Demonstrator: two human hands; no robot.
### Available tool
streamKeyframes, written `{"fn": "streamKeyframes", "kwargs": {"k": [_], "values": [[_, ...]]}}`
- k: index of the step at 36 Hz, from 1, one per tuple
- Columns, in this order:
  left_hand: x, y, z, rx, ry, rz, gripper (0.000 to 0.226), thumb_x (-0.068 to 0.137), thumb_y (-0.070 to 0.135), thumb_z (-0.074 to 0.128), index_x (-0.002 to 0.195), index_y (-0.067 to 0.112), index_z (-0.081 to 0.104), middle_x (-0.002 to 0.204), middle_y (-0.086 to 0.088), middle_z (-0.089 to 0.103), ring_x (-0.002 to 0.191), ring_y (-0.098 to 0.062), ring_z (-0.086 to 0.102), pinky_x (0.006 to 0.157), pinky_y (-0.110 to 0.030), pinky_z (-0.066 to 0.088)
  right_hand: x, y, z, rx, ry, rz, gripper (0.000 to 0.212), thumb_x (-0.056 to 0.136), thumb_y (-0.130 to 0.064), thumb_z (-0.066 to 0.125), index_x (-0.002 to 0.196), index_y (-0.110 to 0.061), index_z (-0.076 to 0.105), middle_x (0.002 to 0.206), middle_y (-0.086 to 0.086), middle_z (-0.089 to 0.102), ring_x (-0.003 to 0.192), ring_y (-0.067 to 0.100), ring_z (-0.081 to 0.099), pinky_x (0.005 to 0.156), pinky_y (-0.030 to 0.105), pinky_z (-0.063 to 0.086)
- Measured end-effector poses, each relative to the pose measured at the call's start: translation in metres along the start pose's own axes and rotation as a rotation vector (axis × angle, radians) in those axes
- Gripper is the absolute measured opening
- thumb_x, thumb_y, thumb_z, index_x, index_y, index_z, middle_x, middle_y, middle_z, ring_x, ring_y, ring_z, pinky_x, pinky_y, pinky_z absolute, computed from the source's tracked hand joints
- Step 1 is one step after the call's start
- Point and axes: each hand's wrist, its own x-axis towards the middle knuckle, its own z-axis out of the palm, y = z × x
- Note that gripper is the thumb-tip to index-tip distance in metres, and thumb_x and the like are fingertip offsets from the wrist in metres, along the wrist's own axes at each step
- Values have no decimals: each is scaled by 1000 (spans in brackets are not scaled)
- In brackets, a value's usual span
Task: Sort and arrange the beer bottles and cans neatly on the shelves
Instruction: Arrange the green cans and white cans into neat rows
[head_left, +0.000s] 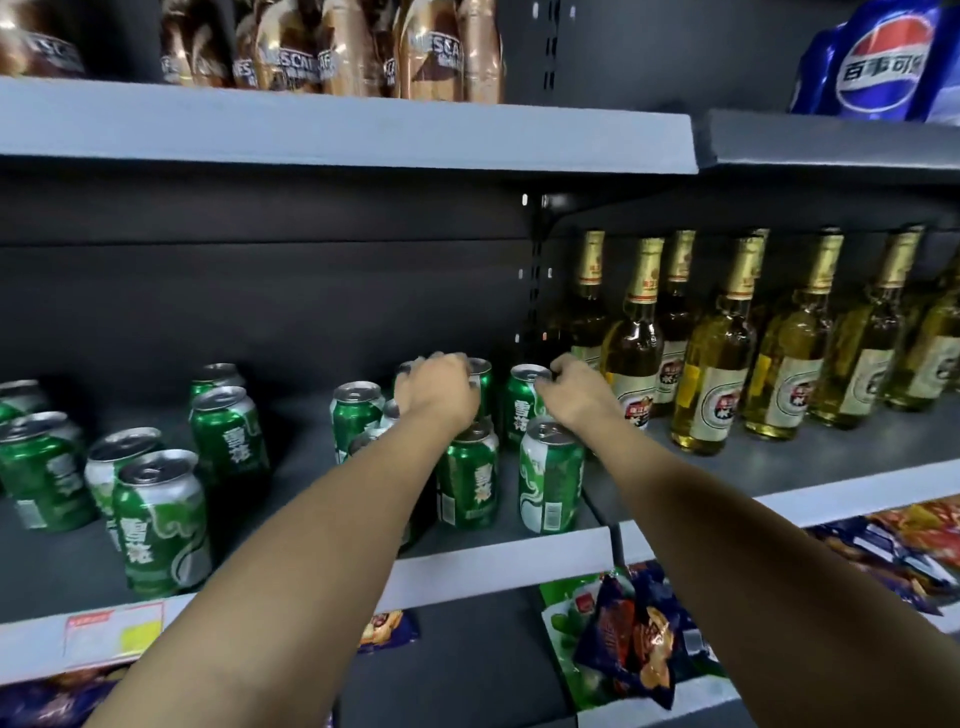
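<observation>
Dark shop shelving fills the view, and the middle shelf (498, 566) carries green cans on its left bay and tall amber bottles (722, 353) on its right. Both arms reach to the back of the can cluster beside the divider. The left hand (439, 392) curls down over the top of a rear can (480, 379), fingers wrapped round its rim. The right hand (574, 389) pinches the rim of another rear can (524, 410) just left of the first bottle, fingertips bent on the lid; the two hands are near each other but apart.

The step looks like squaring the back row. To do it well, I would lift or slide each can by its rim, keep it upright, and set it snug against its neighbour with the label forward, minding the front cans (550, 478) under the wrists, which an elbow dip could topple. The loose group of cans (156, 514) at far left stands scattered and looks unsorted as yet
</observation>
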Motion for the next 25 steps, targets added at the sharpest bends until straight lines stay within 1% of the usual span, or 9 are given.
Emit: {"fn": "streamKeyframes", "kwargs": {"k": [4,8,11,13,15,17,20,22,25], "values": [[19,-9,1,17,16,-9,31,95,25,53,126,22,57,126,-7,56,121,-28,45,94,-38,37,22,-12,1,-112,-24,13,61,94,-41,57,143,-12,35,138,15,49,123,35,50,96,39,46],[37,-11,7,68,-45,8,42,95,33,54,135,21,48,134,-10,52,127,-30,42,101,-40,34,39,-18,2,-249,-134,55,88,86,-51,65,151,-13,20,151,16,32,135,37,39,106,45,40],[50,-9,11,65,-124,-12,52,94,45,55,140,23,43,139,-10,50,132,-31,38,108,-45,29,51,-17,3,-309,-219,66,96,82,-53,69,152,-14,16,152,14,33,136,34,39,106,44,40],[58,-6,14,93,-173,-10,56,94,50,52,143,27,38,144,-9,46,137,-32,33,114,-51,21,59,-14,4,-319,-256,63,99,81,-54,70,152,-13,16,153,12,34,136,33,39,107,43,40],[66,-4,18,139,-207,7,62,92,57,50,146,33,32,150,-6,40,141,-33,26,116,-58,8,65,-11,6,-314,-273,39,98,80,-53,72,152,-12,19,153,10,35,137,32,39,108,42,39],[72,-2,21,195,-266,23,73,88,64,51,150,37,21,156,-4,31,145,-32,19,114,-64,-2,71,-11,6,-283,-277,-1,90,79,-50,74,148,-11,30,151,9,39,134,30,42,106,39,41],[79,0,26,245,-368,33,89,84,69,53,153,39,7,160,-2,23,147,-31,14,111,-67,-9,79,-12,7,-241,-280,-38,75,81,-42,75,141,-10,43,144,8,47,129,28,48,101,35,44],[82,-1,29,240,-388,55,82,83,68,55,151,41,17,155,3,34,145,-28,24,111,-68,-6,84,-12,9,-216,-281,-51,70,81,-37,76,139,-11,47,141,9,50,127,27,49,101,35,44],[84,-5,32,239,-333,61,67,84,63,59,142,42,34,144,6,47,138,-22,37,113,-64,2,93,-13,17,-219,-275,-81,64,82,-35,76,136,-12,51,137,9,53,124,26,51,100,34,44]]}}
